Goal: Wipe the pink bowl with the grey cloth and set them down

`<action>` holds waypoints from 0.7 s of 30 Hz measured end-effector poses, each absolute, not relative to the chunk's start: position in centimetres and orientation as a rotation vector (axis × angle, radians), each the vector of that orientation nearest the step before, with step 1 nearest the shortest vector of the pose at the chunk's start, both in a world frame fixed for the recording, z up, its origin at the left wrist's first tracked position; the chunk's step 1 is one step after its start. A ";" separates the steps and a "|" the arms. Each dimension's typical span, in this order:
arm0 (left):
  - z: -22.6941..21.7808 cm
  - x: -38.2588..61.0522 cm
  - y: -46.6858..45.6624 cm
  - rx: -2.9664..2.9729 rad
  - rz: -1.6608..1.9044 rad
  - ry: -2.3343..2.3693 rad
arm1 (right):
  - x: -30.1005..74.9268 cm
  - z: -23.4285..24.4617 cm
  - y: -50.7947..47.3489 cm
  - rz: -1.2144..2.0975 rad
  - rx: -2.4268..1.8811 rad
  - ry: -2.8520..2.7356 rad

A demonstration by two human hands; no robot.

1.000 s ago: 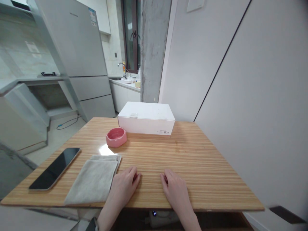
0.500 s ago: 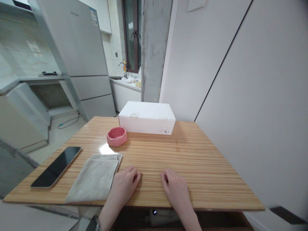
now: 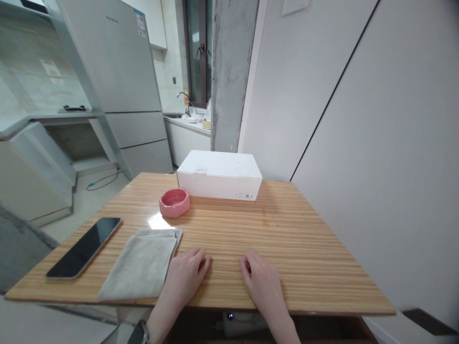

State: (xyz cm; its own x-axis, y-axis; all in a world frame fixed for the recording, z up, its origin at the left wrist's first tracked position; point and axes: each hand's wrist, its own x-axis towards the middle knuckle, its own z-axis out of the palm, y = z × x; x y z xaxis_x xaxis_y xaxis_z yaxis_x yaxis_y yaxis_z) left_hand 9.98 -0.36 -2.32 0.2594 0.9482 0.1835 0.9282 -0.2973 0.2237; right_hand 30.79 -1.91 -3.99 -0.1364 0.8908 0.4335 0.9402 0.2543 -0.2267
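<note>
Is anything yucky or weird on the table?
One thing: a faint brownish mark on the table, near the box's right corner, stands out against the even stripes. I can't tell if it's a stain or a spill. The bowl stands upright, and the cloth lies folded.

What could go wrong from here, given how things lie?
The left hand is right beside the folded grey cloth, so a leftward move might drag or rumple it. The black rectangular smartphone lies close to the left edge of the wood-grain table; a nudge could tip it off. The pink hexagonal bowl stands close to the white rectangular cardboard box, so shifting either might knock them together.
</note>
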 end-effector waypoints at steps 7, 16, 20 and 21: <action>-2.5 10.0 -0.3 2.435 0.417 1.824 | 30.8 -4.0 -2.0 -0.087 -1.686 -2.057; -2.4 10.0 -0.4 2.432 0.399 1.826 | 30.8 -4.0 -2.0 -0.089 -1.682 -2.062; -2.4 10.0 -0.4 2.426 0.403 1.813 | 30.9 -4.0 -2.1 -0.115 -1.669 -2.056; -2.4 10.0 -0.4 2.424 0.409 1.807 | 30.9 -4.0 -2.1 -0.121 -1.664 -2.053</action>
